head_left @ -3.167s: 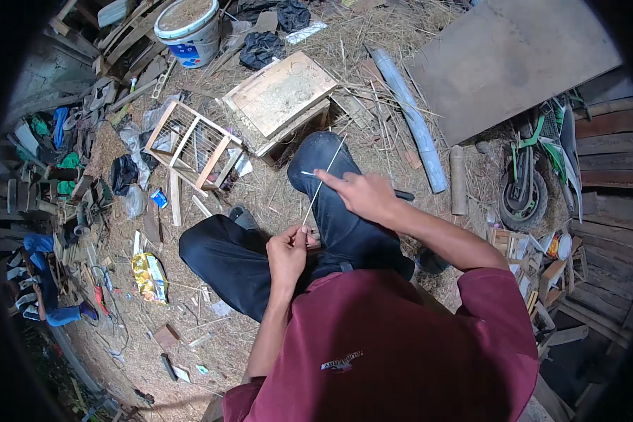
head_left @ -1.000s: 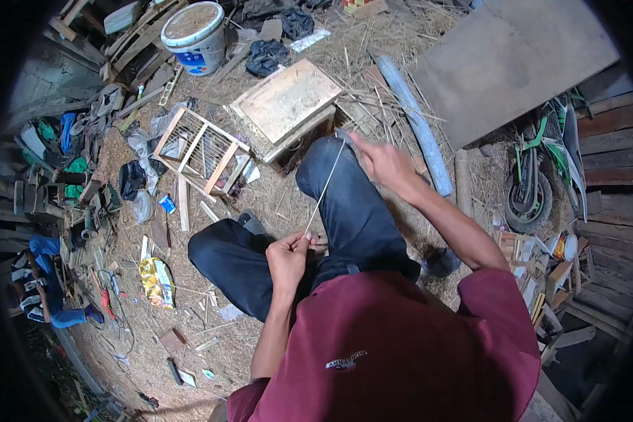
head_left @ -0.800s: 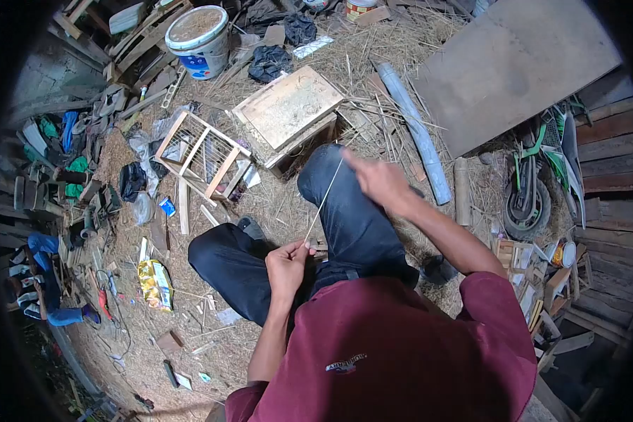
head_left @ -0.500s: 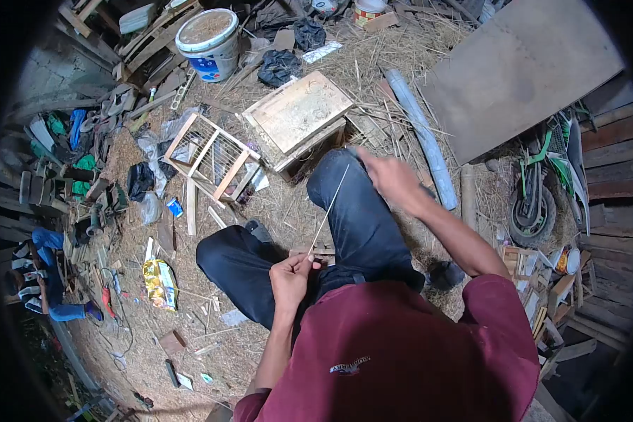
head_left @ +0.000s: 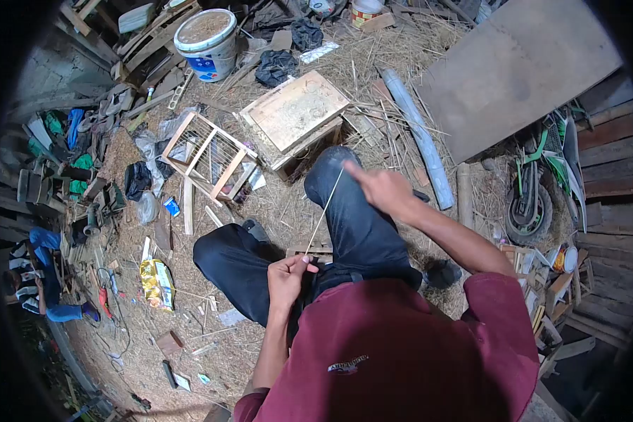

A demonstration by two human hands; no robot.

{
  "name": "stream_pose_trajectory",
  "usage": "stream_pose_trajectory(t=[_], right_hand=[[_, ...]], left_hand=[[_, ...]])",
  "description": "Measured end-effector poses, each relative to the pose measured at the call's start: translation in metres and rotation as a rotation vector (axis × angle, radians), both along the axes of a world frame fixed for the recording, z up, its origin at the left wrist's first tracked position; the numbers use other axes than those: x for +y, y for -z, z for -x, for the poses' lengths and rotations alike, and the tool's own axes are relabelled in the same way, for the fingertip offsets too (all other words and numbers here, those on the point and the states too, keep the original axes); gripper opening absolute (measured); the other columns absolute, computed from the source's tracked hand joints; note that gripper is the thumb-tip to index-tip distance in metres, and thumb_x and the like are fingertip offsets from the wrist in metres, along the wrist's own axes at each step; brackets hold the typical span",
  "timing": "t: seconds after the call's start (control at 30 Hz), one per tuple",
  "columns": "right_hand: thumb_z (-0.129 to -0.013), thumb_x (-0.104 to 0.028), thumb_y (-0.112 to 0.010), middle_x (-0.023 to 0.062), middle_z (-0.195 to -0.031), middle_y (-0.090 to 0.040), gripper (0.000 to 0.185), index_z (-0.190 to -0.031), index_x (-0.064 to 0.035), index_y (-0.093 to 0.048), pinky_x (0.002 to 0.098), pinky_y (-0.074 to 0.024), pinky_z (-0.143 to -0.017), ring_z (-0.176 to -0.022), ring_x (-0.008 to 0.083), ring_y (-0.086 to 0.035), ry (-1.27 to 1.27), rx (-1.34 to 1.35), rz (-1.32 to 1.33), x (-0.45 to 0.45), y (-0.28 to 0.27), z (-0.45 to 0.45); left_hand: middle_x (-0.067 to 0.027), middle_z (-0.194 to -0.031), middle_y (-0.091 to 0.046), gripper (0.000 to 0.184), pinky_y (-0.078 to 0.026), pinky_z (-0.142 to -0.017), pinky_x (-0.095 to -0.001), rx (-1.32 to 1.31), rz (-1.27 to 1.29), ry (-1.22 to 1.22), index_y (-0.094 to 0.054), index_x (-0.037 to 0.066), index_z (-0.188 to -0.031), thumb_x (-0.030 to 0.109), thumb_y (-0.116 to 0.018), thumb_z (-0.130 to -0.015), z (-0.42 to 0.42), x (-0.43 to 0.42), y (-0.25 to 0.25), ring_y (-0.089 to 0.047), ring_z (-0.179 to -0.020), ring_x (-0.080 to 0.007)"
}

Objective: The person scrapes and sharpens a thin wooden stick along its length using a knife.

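Observation:
A thin pale stick (head_left: 325, 211) slants across my lap, from my left hand up to my raised knee. My left hand (head_left: 287, 278) pinches its lower end between thumb and fingers. Near the upper end, over the knee, is my right hand (head_left: 381, 188), its fingers closed and the index finger pointing along the stick. A dark handle-like piece (head_left: 420, 196) shows beside the right hand; whether the hand grips it is too unclear to tell.
Ahead stand a wooden box (head_left: 299, 109) and a small slatted wooden cage (head_left: 211, 156). A bucket (head_left: 205, 43) is at the top left, a grey pipe (head_left: 418, 137) and large board (head_left: 520, 77) at the right. A person (head_left: 39, 274) sits at the far left.
My right hand no longer points across the stick's middle as it did earliest; it has moved to the upper end, shifting slightly there. My left hand keeps the lower end. The view has tilted slightly.

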State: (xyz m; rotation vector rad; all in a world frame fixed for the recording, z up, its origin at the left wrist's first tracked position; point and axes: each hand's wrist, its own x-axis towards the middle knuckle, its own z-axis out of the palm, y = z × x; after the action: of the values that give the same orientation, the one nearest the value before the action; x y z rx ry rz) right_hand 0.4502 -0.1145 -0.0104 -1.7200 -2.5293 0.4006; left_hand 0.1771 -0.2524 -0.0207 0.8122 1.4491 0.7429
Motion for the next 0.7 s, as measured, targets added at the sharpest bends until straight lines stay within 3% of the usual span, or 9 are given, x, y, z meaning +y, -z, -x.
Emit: stream_pose_trajectory(t=[0.07, 0.17, 0.3, 0.33, 0.43, 0.47, 0.6, 0.7], right_hand=[[-0.091, -0.018, -0.053, 0.0168, -0.072, -0.063, 0.052, -0.142, -0.0297, -0.044, 0.0474, -0.0522, -0.050, -0.058, 0.0356, -0.064, 0.080, 0.038, -0.091, 0.010, -0.010, -0.002], [-0.092, -0.019, -0.052, 0.0179, -0.071, -0.063, 0.048, -0.140, -0.0256, -0.046, 0.0469, -0.0520, -0.049, -0.057, 0.0370, -0.063, -0.177, 0.037, -0.090, -0.018, -0.011, 0.017], [-0.089, -0.017, -0.051, 0.0165, -0.075, -0.067, 0.052, -0.140, -0.0277, -0.045, 0.0481, -0.0529, -0.051, -0.062, 0.0356, -0.067, 0.122, -0.019, 0.054, 0.015, -0.023, 0.003], [-0.089, -0.017, -0.051, 0.0151, -0.073, -0.067, 0.050, -0.138, -0.0296, -0.048, 0.0484, -0.0515, -0.049, -0.062, 0.0351, -0.067, 0.108, 0.102, -0.086, 0.024, -0.012, -0.005], [-0.089, -0.019, -0.052, 0.0161, -0.069, -0.065, 0.047, -0.136, -0.0285, -0.051, 0.0489, -0.0515, -0.049, -0.063, 0.0358, -0.067, -0.139, 0.156, -0.144, -0.007, -0.001, 0.015], [-0.089, -0.018, -0.052, 0.0160, -0.067, -0.064, 0.049, -0.137, -0.0291, -0.049, 0.0488, -0.0520, -0.050, -0.062, 0.0364, -0.067, -0.210, 0.000, -0.067, -0.020, -0.007, 0.022], [-0.088, -0.013, -0.051, 0.0178, -0.072, -0.066, 0.055, -0.140, -0.0303, -0.044, 0.0493, -0.0537, -0.054, -0.063, 0.0365, -0.067, 0.157, -0.055, 0.077, 0.025, -0.032, 0.003], [-0.088, -0.013, -0.053, 0.0193, -0.069, -0.064, 0.053, -0.139, -0.0274, -0.048, 0.0498, -0.0516, -0.051, -0.059, 0.0359, -0.065, -0.035, 0.185, -0.161, 0.011, -0.023, 0.009]], left_hand=[[-0.0009, -0.071, -0.071, 0.017, -0.029, -0.048, -0.0200, 0.003, -0.001, -0.001, -0.074, -0.001, -0.093, 0.011, -0.062, -0.093, 0.000, 0.002, -0.006, -0.039, -0.052, 0.0012], [-0.0010, -0.072, -0.071, 0.018, -0.029, -0.048, -0.0202, -0.025, 0.006, 0.037, -0.074, -0.002, -0.093, 0.012, -0.061, -0.093, 0.002, 0.002, -0.004, -0.040, -0.053, 0.0010], [-0.0024, -0.072, -0.071, 0.019, -0.030, -0.049, -0.0204, -0.052, -0.005, 0.032, -0.073, -0.002, -0.093, 0.012, -0.060, -0.094, 0.003, 0.001, -0.004, -0.041, -0.053, 0.0001], [-0.0027, -0.072, -0.071, 0.019, -0.030, -0.049, -0.0204, -0.069, -0.009, 0.031, -0.073, -0.002, -0.094, 0.012, -0.060, -0.094, 0.004, 0.000, -0.003, -0.041, -0.053, -0.0001], [-0.0041, -0.071, -0.071, 0.020, -0.033, -0.052, -0.0200, -0.046, -0.021, 0.029, -0.073, -0.003, -0.093, 0.012, -0.059, -0.094, 0.005, 0.002, 0.002, -0.045, -0.054, -0.0018], [-0.0043, -0.071, -0.071, 0.020, -0.034, -0.053, -0.0200, -0.052, -0.018, 0.027, -0.073, -0.003, -0.093, 0.011, -0.059, -0.094, 0.004, 0.002, 0.001, -0.046, -0.054, -0.0023], [-0.0050, -0.070, -0.070, 0.019, -0.036, -0.057, -0.0200, -0.050, -0.005, 0.037, -0.072, -0.003, -0.092, 0.011, -0.059, -0.093, 0.003, 0.003, -0.004, -0.050, -0.056, -0.0037], [-0.0046, -0.068, -0.070, 0.020, -0.036, -0.054, -0.0203, -0.030, -0.065, 0.004, -0.072, -0.003, -0.091, 0.011, -0.059, -0.094, 0.002, 0.001, 0.008, -0.050, -0.056, -0.0030]])
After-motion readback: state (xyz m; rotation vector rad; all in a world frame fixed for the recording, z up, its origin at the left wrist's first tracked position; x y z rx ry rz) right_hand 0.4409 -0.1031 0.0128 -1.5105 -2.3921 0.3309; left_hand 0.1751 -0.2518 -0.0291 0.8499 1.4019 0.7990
